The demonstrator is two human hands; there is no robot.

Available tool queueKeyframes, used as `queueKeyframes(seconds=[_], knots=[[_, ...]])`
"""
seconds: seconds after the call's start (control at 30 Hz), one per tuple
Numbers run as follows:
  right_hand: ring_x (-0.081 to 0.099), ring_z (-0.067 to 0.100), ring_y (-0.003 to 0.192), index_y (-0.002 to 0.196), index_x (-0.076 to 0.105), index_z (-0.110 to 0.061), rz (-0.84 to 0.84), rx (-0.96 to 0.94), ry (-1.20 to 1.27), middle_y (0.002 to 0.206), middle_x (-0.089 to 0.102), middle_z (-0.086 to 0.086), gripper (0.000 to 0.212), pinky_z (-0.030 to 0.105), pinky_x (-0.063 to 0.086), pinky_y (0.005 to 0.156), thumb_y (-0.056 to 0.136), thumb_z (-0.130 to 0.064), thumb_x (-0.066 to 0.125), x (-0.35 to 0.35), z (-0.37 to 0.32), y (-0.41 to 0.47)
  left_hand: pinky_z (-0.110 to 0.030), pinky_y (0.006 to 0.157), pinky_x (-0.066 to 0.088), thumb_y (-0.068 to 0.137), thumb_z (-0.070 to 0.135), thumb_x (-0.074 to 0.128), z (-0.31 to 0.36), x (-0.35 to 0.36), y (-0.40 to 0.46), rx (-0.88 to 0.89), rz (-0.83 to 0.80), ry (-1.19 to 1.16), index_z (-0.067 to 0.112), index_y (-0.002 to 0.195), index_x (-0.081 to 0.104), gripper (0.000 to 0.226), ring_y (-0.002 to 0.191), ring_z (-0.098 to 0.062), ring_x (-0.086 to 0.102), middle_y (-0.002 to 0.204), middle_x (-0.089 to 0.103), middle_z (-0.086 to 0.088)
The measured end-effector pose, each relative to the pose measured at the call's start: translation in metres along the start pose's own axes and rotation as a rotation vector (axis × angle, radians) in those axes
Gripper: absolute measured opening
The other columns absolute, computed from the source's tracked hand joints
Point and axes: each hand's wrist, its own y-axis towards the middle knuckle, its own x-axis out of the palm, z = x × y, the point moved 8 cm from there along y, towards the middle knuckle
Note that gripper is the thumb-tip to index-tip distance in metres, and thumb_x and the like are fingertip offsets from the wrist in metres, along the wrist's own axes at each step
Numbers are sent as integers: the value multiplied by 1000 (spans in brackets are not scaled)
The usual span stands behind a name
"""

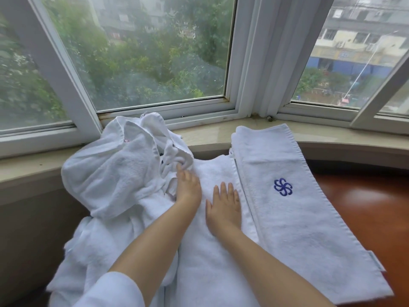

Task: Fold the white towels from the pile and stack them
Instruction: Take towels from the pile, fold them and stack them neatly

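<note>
A crumpled pile of white towels (115, 176) lies on the left, leaning against the window sill. In the middle a white towel (212, 251) is spread flat in front of me. My left hand (188, 187) rests on its left part, fingers reaching into the folds at the pile's edge; whether they grip cloth is hidden. My right hand (223, 207) lies flat on the spread towel, fingers straight. To the right lies a long folded white towel (298, 218) with a blue embroidered emblem (283, 186).
A beige stone window sill (210, 131) runs along the back under white-framed windows (234, 107). Reddish-brown wooden tabletop (365, 207) shows on the right. A white curtain (281, 52) hangs between the window panes.
</note>
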Motion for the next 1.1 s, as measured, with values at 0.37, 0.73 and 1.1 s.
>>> queueKeyframes(seconds=[0.37,0.73,1.1], knots=[[-11,20,148,154,0,-17,-110,-89,-49,161,-8,6,58,36,-13,116,103,-39,16,11,9,-77,-52,117,-13,100,18,20,48,26,-130,104,121,-417,0,152,10,55,149,-30,0,160,11,-17],[-21,24,146,152,-9,-32,-120,-55,-88,159,-18,0,58,49,-18,113,100,-48,12,19,14,-150,-37,119,-6,103,31,8,77,55,-207,0,174,-828,13,155,7,55,149,-18,-11,162,-3,-2],[-3,23,148,154,8,-23,-193,-122,-48,162,1,4,55,42,-4,118,103,-36,21,-2,20,-144,-33,96,43,91,1,38,26,38,-207,-40,323,-1036,12,126,58,41,123,-24,51,130,57,-3]])
